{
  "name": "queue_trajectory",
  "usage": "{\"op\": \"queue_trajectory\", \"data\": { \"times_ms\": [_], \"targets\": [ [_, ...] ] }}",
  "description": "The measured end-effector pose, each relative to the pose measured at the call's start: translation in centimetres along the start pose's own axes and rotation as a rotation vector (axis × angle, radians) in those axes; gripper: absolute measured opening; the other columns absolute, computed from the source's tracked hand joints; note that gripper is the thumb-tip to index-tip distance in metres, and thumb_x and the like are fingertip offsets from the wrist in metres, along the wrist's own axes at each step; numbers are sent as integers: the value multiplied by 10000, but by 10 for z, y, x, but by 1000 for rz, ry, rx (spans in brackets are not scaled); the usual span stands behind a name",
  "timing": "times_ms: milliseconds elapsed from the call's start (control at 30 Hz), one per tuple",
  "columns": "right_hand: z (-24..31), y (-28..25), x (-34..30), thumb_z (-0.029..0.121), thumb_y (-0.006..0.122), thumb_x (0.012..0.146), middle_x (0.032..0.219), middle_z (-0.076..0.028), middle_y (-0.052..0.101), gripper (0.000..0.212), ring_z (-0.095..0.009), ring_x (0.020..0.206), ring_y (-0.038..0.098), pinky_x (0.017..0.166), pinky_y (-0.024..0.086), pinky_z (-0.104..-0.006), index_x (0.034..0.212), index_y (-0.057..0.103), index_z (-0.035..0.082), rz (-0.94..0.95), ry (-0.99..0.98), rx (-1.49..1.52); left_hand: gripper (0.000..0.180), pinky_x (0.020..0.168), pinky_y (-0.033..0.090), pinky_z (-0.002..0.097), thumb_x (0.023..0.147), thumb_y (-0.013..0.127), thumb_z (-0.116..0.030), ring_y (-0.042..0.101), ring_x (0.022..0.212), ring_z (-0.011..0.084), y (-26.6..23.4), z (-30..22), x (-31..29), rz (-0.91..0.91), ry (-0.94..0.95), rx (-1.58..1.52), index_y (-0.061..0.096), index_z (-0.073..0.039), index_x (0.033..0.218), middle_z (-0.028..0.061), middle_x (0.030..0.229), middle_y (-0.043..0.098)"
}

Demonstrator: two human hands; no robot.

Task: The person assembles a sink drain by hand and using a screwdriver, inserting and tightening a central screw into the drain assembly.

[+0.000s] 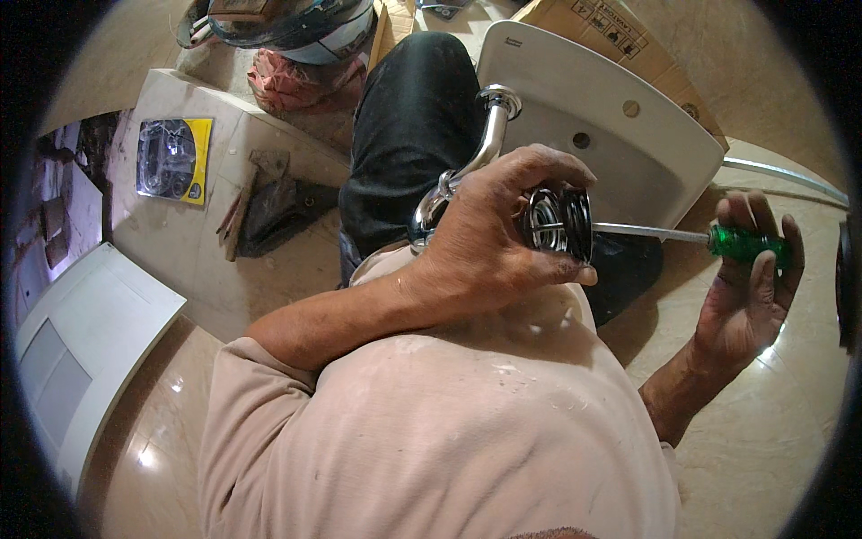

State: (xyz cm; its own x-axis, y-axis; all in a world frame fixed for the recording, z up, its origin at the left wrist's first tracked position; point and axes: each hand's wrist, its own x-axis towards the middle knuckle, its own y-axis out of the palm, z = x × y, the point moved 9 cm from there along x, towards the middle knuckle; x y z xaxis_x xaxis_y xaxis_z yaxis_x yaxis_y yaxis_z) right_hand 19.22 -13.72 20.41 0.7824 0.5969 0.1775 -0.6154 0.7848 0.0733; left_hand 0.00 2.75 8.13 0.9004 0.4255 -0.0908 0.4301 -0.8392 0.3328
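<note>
My left hand (489, 229) is closed around a round drain fitting (549, 220) of chrome with black rings, held in front of my chest. From the right, a screwdriver (651, 233) with a green handle points into the fitting; its shaft shows inside the rings. My right hand (745, 269) has its fingers and thumb about the green handle. Beyond my left wrist, a bent chrome pipe (492, 135) with a flange at its top leans by my knee. A white washbasin (575, 99) lies past it at the right, with two holes visible in it.
An opened cardboard box (646, 54) lies behind the basin. At the left are a yellow-edged blister pack (175, 160), a dark tool pouch (287, 211) and a white panel (99, 341). A bucket (305, 31) and a pink bag (301, 81) stand at the far side.
</note>
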Motion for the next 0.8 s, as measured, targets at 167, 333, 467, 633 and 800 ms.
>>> {"op": "queue_trajectory", "data": {
  "times_ms": [167,333,467,633,800],
  "targets": [
    [19,35,10,156,591,1045,1259,-289,660,559,-437,1183,664,1038,567,-532,1540,389,-4,92,-165,-332,795,1043,543,344,660,976,-86,671,1100,182,-11,2,7,1,-77,-231,576,-31,1344,118,1223,673],
    [28,76,41,185,601,1045,1377,-303,590,576,-453,1253,628,1052,548,-510,1543,389,-12,394,-195,-181,822,1090,522,390,684,944,-22,665,1185,217,-21,-1,10,59,-211,-405,563,-5,1411,159,1266,694],
    [31,87,62,217,664,1010,1376,-275,583,619,-423,1230,636,1045,545,-484,1526,396,6,420,-215,-274,797,1091,522,402,655,943,0,658,1204,237,-26,1,13,72,-234,-486,597,7,1373,172,1301,683],
    [34,101,65,172,701,976,1270,-223,614,549,-358,1158,660,1005,563,-445,1443,465,5,432,-250,-243,815,1060,553,403,651,946,-6,663,1206,255,-21,8,9,104,-260,-538,586,12,1382,185,1304,676],
    [37,112,67,127,739,943,1164,-171,644,480,-294,1085,684,965,581,-407,1359,534,4,431,-267,-207,859,1088,531,433,688,946,-107,654,1244,316,-20,8,6,116,-252,-496,531,32,1427,277,1379,620]
  ]
}}
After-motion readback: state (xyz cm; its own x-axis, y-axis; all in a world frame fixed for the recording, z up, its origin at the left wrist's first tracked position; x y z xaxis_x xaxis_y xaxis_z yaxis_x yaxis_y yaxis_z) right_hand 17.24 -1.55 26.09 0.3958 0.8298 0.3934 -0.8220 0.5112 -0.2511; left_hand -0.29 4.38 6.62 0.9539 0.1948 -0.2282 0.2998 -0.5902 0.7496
